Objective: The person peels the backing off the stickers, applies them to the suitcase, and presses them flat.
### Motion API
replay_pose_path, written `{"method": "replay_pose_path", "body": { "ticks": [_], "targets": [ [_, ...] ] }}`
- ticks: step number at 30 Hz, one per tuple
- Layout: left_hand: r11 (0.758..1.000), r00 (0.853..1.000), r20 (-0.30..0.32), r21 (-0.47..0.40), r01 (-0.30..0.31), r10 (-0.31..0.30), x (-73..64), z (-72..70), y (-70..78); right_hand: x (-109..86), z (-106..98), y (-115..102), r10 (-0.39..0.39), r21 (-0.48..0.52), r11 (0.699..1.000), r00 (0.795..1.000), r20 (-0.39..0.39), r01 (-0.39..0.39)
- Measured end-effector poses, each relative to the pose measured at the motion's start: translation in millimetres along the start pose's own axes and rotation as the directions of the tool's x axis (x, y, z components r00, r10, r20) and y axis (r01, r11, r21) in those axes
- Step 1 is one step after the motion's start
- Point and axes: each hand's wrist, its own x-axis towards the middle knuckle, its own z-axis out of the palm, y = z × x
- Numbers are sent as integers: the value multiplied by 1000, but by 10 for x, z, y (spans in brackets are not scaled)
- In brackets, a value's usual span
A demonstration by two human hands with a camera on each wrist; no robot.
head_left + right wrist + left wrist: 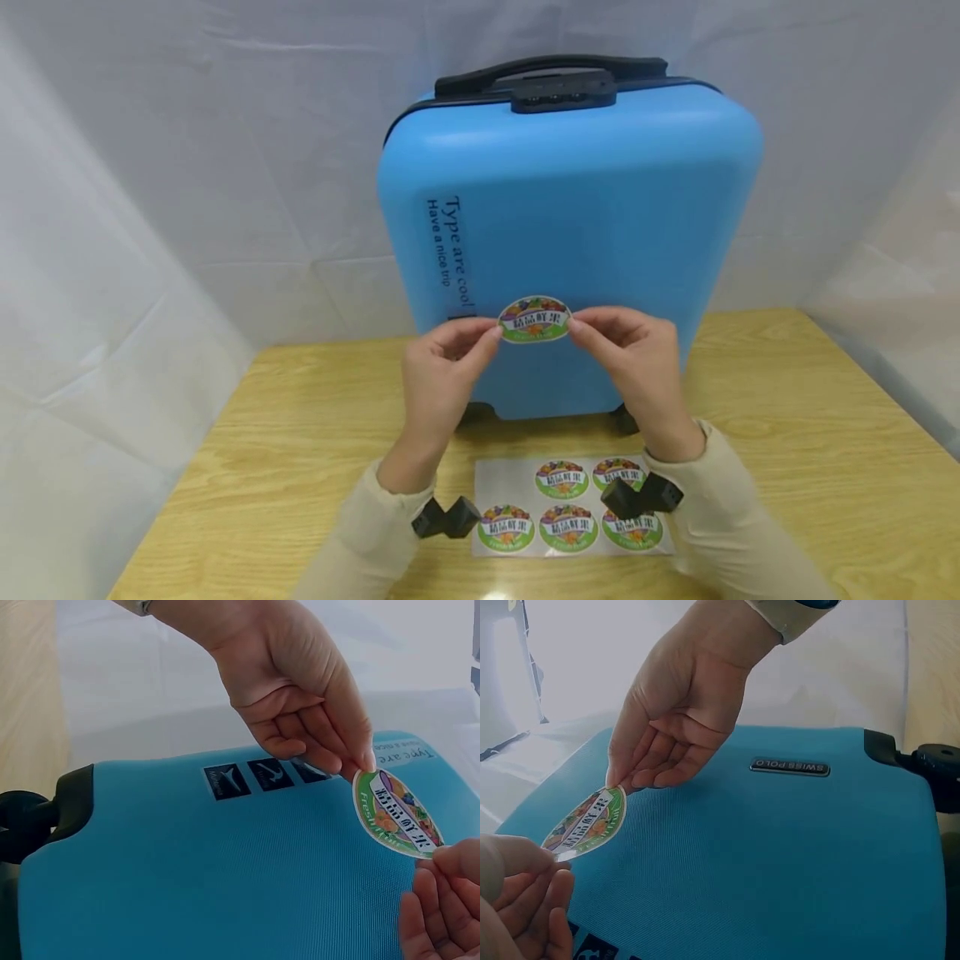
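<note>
I see left fingers [481, 351] and right fingers [595, 342] pinching sticker [535, 320] by opposite ends, near suitcase [585, 225]. Uneven pull could crease it; stray brush could stick it askew.

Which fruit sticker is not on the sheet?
The sticker pinched at opposite ends by the left hand and the right hand; the other five visible stickers lie on the sheet.

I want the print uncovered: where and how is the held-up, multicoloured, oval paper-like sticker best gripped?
Probably pinch the sticker at its narrow ends, coming from both sides, as the left hand and right hand do: it's flat and wider than tall, so its printed middle shows.
</note>
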Motion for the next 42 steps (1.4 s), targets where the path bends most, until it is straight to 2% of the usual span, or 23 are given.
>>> {"method": "replay_pose_path", "body": {
  "ticks": [8,15,22,34,42],
  "targets": [
    [996,998,-23,70,-62,64,48,-16,12,66,84,-26,-56,-11,998,998,-23,56],
    [993,996,-40,97,-72,76,72,-40,-14,92,154,-39,-71,-24,997,997,-27,70],
    [988,992,-54,104,-112,118,114,-51,-1,121,171,-33,-81,-24,996,996,-38,81],
    [987,991,-53,110,-117,124,108,-71,6,118,181,-29,-94,-16,995,994,-46,94],
    [987,991,-57,111,-117,124,110,-73,4,112,184,-42,-119,-45,992,991,-54,117]
  ]
}}
